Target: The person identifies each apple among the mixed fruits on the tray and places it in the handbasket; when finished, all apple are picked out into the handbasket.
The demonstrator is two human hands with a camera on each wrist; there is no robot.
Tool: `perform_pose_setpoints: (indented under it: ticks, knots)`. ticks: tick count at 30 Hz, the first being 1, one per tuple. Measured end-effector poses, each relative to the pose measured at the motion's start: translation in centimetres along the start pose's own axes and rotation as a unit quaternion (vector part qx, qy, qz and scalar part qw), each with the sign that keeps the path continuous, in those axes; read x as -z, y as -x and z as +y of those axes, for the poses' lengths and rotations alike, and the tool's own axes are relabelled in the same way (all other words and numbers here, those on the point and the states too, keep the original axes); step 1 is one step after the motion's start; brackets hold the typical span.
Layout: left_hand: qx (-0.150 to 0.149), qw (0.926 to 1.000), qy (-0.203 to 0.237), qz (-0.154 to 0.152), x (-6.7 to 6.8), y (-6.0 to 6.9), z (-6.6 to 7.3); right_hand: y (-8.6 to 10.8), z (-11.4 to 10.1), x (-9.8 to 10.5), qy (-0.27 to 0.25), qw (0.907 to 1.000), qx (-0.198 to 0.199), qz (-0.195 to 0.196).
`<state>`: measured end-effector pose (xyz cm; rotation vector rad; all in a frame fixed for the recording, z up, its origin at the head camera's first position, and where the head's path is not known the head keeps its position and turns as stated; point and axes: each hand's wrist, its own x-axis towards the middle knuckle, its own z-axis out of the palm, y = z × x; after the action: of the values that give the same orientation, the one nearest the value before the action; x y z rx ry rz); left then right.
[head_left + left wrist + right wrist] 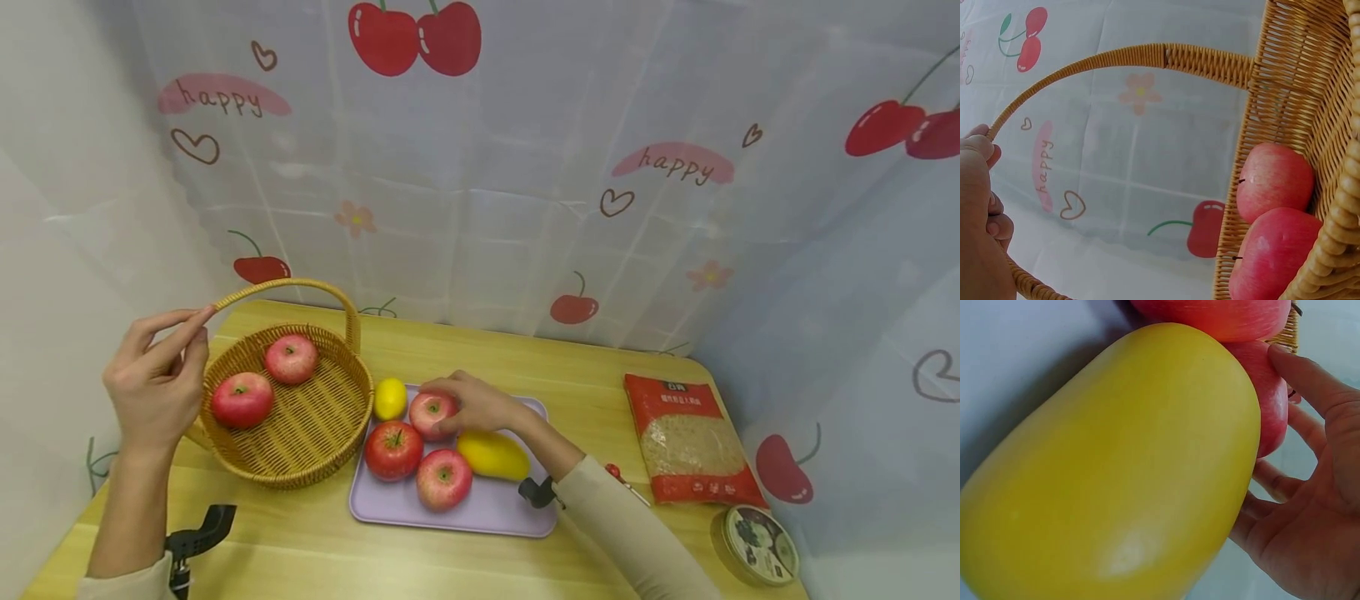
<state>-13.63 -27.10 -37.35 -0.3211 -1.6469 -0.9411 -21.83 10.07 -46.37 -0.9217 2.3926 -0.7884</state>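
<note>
My left hand [156,375] pinches the arched handle [318,286] of a round wicker basket [330,421] between thumb and fingers. Two pink-red apples [291,359] lie inside the basket, on its left and back side. Over the lilac tray [495,520], my right hand [480,406] grips a pink apple [431,414], thumb at its near side and fingers round the back. Beside that apple lie a yellow mango [493,455], a lemon [390,399], a darker red round fruit [393,451] and another pink apple [444,480]. In the right wrist view the mango [1116,469] hides much of the tray.
Right of the tray lies a red packet with a clear window [678,442]. A round lidded tub [759,546] stands near the table's right edge. A thin object with a red end [615,472] shows partly behind the right forearm. A printed curtain [480,250] hangs behind the table.
</note>
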Motion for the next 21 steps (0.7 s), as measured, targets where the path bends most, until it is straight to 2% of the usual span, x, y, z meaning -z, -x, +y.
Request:
perform_pose_setpoints:
  ticks: [21]
  knots:
    - [-0.001,1.0000,-0.005,-0.002,0.04,0.17,-0.38,-0.26,-0.45,-0.43,-0.002,0.9998,0.001,-0.018]
